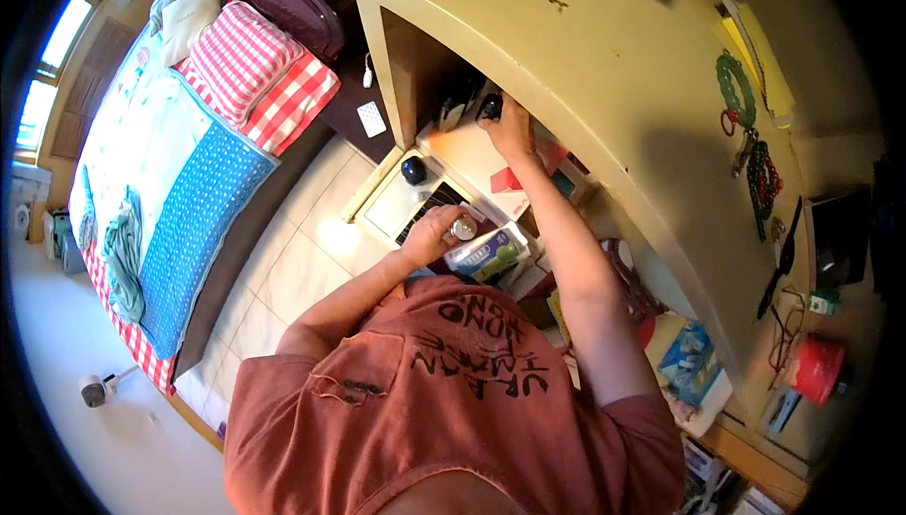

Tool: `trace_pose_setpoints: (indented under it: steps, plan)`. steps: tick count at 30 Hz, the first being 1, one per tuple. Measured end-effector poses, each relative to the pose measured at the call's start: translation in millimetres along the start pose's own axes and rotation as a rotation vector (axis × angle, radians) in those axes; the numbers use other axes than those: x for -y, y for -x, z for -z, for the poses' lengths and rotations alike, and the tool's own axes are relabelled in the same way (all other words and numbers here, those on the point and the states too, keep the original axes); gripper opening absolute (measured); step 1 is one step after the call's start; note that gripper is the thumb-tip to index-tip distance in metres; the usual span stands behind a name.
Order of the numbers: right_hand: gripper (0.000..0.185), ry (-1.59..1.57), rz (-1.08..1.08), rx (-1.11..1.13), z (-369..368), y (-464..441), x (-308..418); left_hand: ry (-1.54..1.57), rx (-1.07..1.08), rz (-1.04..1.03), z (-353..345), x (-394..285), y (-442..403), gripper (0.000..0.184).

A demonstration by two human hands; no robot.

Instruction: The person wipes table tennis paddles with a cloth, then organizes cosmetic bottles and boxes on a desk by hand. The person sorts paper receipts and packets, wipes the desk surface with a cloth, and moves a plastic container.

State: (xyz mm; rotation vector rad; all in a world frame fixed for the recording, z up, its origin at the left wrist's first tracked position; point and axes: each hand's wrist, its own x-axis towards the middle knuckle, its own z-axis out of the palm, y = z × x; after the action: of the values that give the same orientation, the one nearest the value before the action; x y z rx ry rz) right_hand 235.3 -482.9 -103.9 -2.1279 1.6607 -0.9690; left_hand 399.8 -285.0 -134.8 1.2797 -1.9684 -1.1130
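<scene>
My left hand [436, 236] is closed around a small round container with a silvery top [462, 229], just above a blue and green printed package [483, 253]. My right hand [514, 135] reaches into the open cabinet compartment under the yellowish top. Its fingers are on a dark, shiny, rounded object [490, 107], whose kind I cannot make out. A similar dark rounded object [414, 170] stands on the pale surface left of the hands. Beneath my right hand lies a white and orange box top [462, 149], with a small red box [505, 180] on it.
The yellowish cabinet top [585, 33] curves over my right arm, its edge close by. Green beads [734, 85] and a red container [817, 367] are on the right. A bed [208, 232] with a checked pillow [247, 57] stands left, beyond the tiled floor [293, 274].
</scene>
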Motion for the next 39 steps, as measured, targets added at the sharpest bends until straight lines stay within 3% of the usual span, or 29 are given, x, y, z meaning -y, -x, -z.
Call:
trace_pose_setpoints:
  steps: [5,14,16,17,19,20,21,23,24,26,29,31,32,35,36,39]
  plan:
    - [0.072,0.098,-0.124,0.091,1.5,-5.6,18.2,-0.032,-0.043,-0.032,-5.4,6.6,0.4,0.051]
    - [0.063,0.245,-0.126,0.186,-9.1,3.6,2.7,-0.039,-0.03,-0.017,-1.8,5.6,-0.5,0.052]
    - [0.055,0.353,0.074,0.07,-4.8,6.1,3.0,-0.044,-0.016,-0.002,2.8,0.5,-2.0,0.052]
    - [0.055,0.354,0.073,0.069,-0.8,6.6,2.0,-0.05,-0.007,0.014,5.6,-2.7,-3.6,0.052]
    - [0.041,0.181,-0.134,0.252,25.9,7.0,23.2,-0.079,-0.013,0.024,12.8,-10.9,-7.5,0.051]
    - [0.041,0.183,-0.134,0.252,19.0,20.9,0.7,-0.081,-0.051,0.028,16.0,-12.7,-9.2,0.05]
    - [0.035,0.23,0.144,0.045,5.8,41.8,-38.2,-0.083,-0.089,0.032,17.5,-12.8,-11.5,0.05]
    - [0.029,0.272,0.422,-0.165,17.4,56.4,-37.7,-0.097,-0.131,0.026,18.9,-9.4,-20.9,0.05]
    - [0.029,0.068,0.047,0.028,51.5,47.5,7.4,-0.098,-0.156,0.038,24.1,-13.1,-27.0,0.049]
    - [0.028,-0.142,-0.329,0.215,69.0,43.5,29.0,-0.094,-0.24,0.046,40.9,-38.7,-38.7,0.049]
    - [0.035,-0.05,-0.32,0.501,57.5,52.8,10.0,-0.125,-0.361,0.007,43.6,-37.6,-65.6,0.05]
    - [0.043,0.008,-0.029,0.454,44.3,55.1,9.7,-0.149,-0.349,0.06,40.8,-29.8,-83.7,0.05]
    - [0.05,-0.042,-0.012,0.501,41.4,53.5,10.0,-0.163,-0.404,0.031,38.3,-25.8,-91.7,0.05]
    - [0.052,-0.165,-0.014,0.441,41.1,50.4,18.6,-0.179,-0.476,0.009,34.9,-19.6,-106.7,0.05]
    - [0.053,-0.218,-0.171,0.541,56.8,42.7,38.7,-0.201,-0.454,0.029,33.9,-16.0,-110.3,0.051]
    - [0.053,-0.309,-0.274,0.565,47.2,41.6,27.4,-0.195,-0.412,0.081,33.7,-9.5,-113.8,0.053]
